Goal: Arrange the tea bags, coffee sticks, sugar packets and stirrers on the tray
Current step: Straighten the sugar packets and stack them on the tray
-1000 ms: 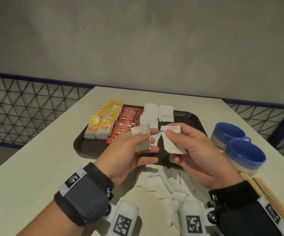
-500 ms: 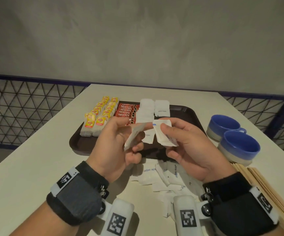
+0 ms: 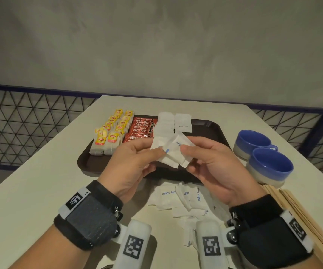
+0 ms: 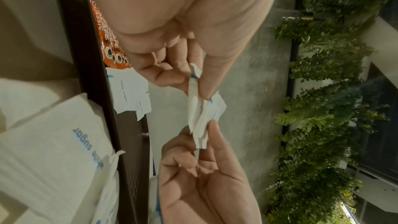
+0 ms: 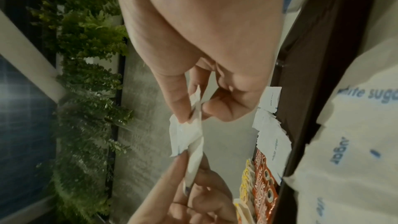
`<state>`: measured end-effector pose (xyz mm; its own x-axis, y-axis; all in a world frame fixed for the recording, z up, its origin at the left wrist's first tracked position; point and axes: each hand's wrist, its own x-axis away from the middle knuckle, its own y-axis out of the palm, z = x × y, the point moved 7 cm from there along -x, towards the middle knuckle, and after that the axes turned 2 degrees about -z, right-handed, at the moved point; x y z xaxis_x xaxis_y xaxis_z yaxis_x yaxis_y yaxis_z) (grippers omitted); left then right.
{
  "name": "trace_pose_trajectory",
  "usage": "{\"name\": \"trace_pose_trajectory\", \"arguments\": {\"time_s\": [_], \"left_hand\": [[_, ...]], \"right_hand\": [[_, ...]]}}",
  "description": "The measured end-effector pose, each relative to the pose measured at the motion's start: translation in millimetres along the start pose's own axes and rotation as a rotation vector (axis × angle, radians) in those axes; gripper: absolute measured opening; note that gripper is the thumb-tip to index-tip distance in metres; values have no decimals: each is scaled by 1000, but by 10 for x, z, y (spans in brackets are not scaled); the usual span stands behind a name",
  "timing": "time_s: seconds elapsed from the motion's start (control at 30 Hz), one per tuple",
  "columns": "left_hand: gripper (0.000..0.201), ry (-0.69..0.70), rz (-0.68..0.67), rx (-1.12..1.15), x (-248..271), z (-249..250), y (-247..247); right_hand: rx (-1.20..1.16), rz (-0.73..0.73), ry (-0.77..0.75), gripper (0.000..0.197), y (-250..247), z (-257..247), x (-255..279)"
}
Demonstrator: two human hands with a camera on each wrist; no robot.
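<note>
Both hands meet above the near edge of the dark brown tray (image 3: 213, 131). My left hand (image 3: 157, 152) and right hand (image 3: 185, 151) each pinch a small overlapping bunch of white sugar packets (image 3: 173, 152) between thumb and fingers. The left wrist view shows the left hand (image 4: 199, 89) gripping the bunch's (image 4: 203, 115) upper end. The right hand (image 5: 193, 108) pinches the packets (image 5: 186, 135) edge-on in the right wrist view. On the tray lie rows of yellow-tagged tea bags (image 3: 110, 136), red coffee sticks (image 3: 142, 129) and white sugar packets (image 3: 183, 123).
Loose sugar packets (image 3: 182, 199) lie scattered on the pale table between my wrists. Wooden stirrers (image 3: 302, 214) lie at the near right edge. Two blue cups (image 3: 251, 142) (image 3: 271, 166) stand right of the tray. A mesh railing runs behind the table.
Each hand held its own packet apart a second ago. The hands have closed together and the packets now overlap in one bunch, held slightly higher over the tray.
</note>
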<state>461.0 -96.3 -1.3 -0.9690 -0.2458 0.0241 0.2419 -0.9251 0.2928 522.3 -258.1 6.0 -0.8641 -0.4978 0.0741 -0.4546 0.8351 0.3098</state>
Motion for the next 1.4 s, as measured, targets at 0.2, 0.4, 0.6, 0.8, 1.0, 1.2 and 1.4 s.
{"name": "trace_pose_trajectory", "arguments": {"time_s": [0.2,0.4,0.6,0.8,1.0,1.2,1.4], "left_hand": [[17,-11,12,60,-14,-45,42],[26,-40,-96,115,7,-54,118],[29,2,-116,85,18,-36,125],[30,29,-101,126,10,-9,103],[30,20,-130,167,19,0,122],[28,4,-141,183,18,7,123],[28,2,-116,150,18,2,103]], "right_hand": [[113,33,-10,23,-5,51,-20],[152,-1,-31,27,62,33,7],[133,31,-54,23,14,-4,12],[143,29,-28,17,1,29,-9],[81,8,-57,17,1,10,-5],[59,17,-50,17,-7,5,-6],[53,33,-31,16,1,11,-5]]}}
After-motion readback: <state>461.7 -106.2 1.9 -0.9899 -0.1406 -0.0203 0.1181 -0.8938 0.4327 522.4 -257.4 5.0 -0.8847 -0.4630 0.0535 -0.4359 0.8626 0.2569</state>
